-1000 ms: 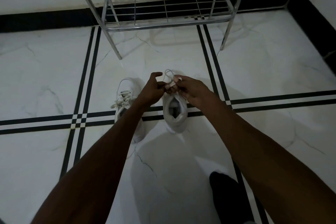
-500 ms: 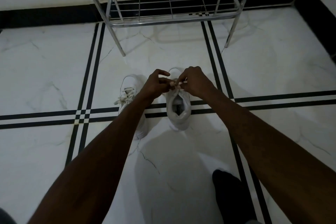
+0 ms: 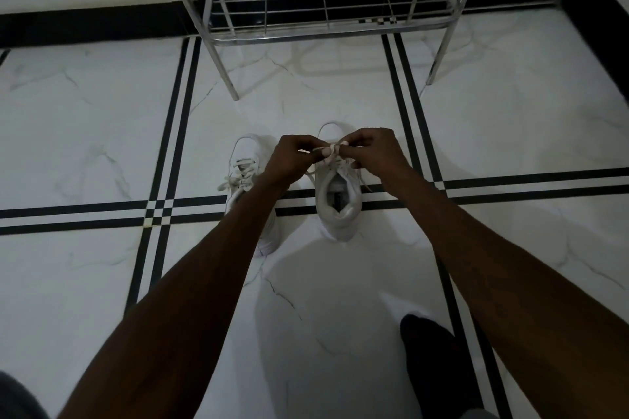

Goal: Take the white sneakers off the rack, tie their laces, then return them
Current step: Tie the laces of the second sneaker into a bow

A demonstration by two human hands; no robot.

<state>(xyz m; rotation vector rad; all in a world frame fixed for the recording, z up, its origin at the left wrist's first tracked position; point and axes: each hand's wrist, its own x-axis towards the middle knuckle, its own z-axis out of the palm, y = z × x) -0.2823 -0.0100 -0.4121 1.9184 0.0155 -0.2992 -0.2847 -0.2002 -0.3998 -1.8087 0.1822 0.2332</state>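
Two white sneakers stand side by side on the marble floor, toes pointing toward the rack. The right sneaker point(image 3: 338, 204) sits under both hands, its opening facing me. My left hand point(image 3: 292, 160) and my right hand point(image 3: 372, 150) each pinch part of its white lace point(image 3: 332, 150) above the tongue, fingertips nearly touching. The left sneaker point(image 3: 246, 160) lies partly under my left forearm; its laces show a bow with loose ends out to the left. The metal shoe rack point(image 3: 323, 29) stands beyond them against the wall, its lower shelf bare.
The white marble floor point(image 3: 85, 133) carries black inlay stripes that cross near the shoes. A black skirting point(image 3: 85, 24) runs along the wall. A foot in a dark sock point(image 3: 432, 360) rests at the lower right. The rack's front legs stand just beyond the sneakers.
The lace loop that stood up between my fingers a second ago is drawn down. Both hands now sit closer together and lower over the right sneaker's tongue. The view has shifted slightly.
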